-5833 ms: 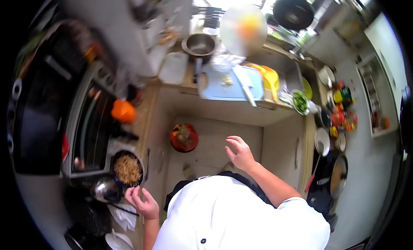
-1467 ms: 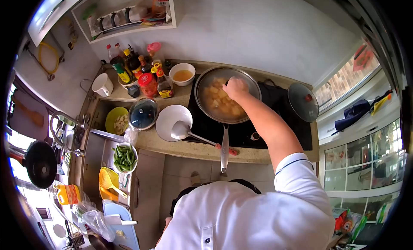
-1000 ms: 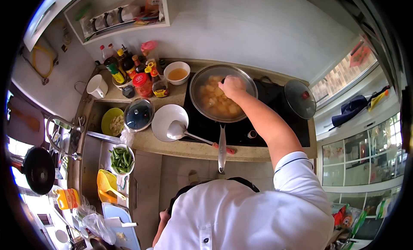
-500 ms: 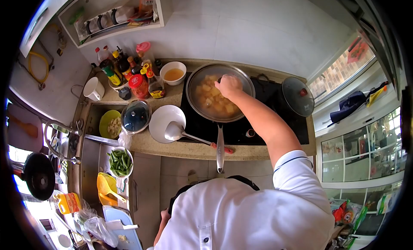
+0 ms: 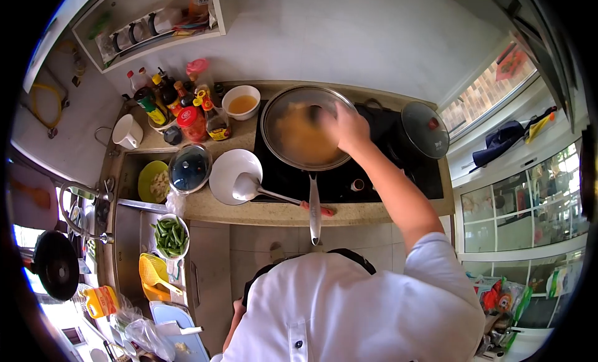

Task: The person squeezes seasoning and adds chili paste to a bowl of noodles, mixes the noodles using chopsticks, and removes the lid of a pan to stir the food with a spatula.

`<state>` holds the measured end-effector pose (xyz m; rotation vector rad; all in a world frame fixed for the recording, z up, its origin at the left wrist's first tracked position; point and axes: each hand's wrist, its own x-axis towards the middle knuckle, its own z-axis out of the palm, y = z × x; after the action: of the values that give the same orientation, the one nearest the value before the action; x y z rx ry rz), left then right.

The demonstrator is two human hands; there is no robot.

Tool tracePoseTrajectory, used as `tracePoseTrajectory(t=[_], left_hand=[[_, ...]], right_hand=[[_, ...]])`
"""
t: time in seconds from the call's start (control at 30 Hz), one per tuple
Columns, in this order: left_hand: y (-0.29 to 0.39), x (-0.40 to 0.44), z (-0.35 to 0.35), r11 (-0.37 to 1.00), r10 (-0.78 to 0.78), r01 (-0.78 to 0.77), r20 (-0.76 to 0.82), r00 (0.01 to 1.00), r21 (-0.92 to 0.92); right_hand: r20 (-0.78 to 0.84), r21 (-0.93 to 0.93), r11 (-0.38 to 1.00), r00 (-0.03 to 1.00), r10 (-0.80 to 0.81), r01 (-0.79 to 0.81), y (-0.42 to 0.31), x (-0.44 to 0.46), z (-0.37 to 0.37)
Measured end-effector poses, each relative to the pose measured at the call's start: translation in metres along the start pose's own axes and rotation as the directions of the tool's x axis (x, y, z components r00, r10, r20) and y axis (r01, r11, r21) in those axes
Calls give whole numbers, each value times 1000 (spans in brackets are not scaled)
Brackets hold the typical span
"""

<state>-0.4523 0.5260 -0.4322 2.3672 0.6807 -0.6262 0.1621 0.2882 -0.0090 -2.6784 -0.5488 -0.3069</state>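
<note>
A pan (image 5: 314,203) with a long metal handle stands on the black stove (image 5: 398,184). Its glass lid (image 5: 293,138) covers the chunks of food inside, which look fogged. My right hand (image 5: 347,130) is over the right part of the lid, beside the dark knob (image 5: 316,113); its fingers are blurred, and whether they still touch the knob cannot be made out. My left hand (image 5: 238,306) hangs low by my left side, mostly hidden by the white shirt, its fingers not readable. Left of the pan, a ladle (image 5: 246,186) rests in a white bowl (image 5: 224,166).
A second lidded pot (image 5: 423,130) is at the stove's right. Sauce bottles (image 5: 215,122) and a bowl of broth (image 5: 242,103) stand behind the white bowl. Green peppers (image 5: 170,236), a yellow strainer (image 5: 152,272) and a blue cutting board (image 5: 180,337) lie along the left counter.
My right hand was on the lid's knob and has shifted a little to the right of it. Earlier, both hands were away from the stove. The view has turned slightly.
</note>
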Motion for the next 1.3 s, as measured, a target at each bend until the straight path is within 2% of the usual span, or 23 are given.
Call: tracePoseTrajectory(t=[0.03,0.07,0.13,0.23,0.3,0.33,0.4,0.53,0.6,0.67,0.73,0.8,0.9,0.97,1.1,1.17,1.2,1.27,1.3], left_hand=[[-4,3,3,1000,-4,4,8,1000,-2],[-9,6,5,1000,-13,14,12,1000,-10],[-13,13,3,999,-32,33,24,999,-30],[-19,27,-1,996,-67,70,52,996,-63],[-24,39,-6,989,-98,105,75,992,-101],[-25,48,-11,982,-119,130,92,989,-135],[-21,65,-21,954,-170,195,125,977,-228],[5,95,-53,837,-233,311,220,947,-451],[27,108,-65,808,-245,328,227,943,-489],[66,106,-80,862,-291,272,21,956,-429],[75,114,-80,891,-283,263,0,959,-371],[80,121,-78,913,-262,255,22,965,-318],[97,131,-74,929,-246,251,55,968,-272],[106,135,-72,933,-237,246,65,969,-263],[117,137,-70,935,-226,242,90,970,-260],[121,139,-68,935,-221,240,100,970,-260],[122,140,-67,935,-221,241,106,970,-259],[121,141,-65,935,-221,243,111,969,-260],[120,141,-64,934,-221,244,114,969,-261]], right_hand=[[-36,92,996,999,-19,22,5,-22,-12],[-190,113,988,978,-79,102,16,-48,-13],[-131,347,935,991,-31,75,27,-102,-23],[143,431,889,985,99,-152,66,-188,0],[289,236,945,945,153,-225,103,-242,26],[282,228,940,941,186,-254,120,-263,36],[489,43,919,811,322,-391,151,-305,56],[448,-118,892,779,439,-436,199,-397,106],[631,-299,868,601,491,-396,226,-442,134],[748,-311,901,506,429,-303,254,-494,175],[762,-347,657,207,613,-669,227,-490,144],[729,-333,662,262,632,-671,225,-516,148],[760,-325,657,226,610,-681,239,-555,167],[711,-313,563,204,673,-765,241,-563,169],[712,-297,634,277,645,-714,247,-555,175],[732,-319,553,170,659,-770,239,-526,162],[731,-319,553,172,661,-770,236,-515,159],[701,-276,584,256,666,-763,231,-497,156],[702,-275,587,258,664,-762,229,-489,158]])
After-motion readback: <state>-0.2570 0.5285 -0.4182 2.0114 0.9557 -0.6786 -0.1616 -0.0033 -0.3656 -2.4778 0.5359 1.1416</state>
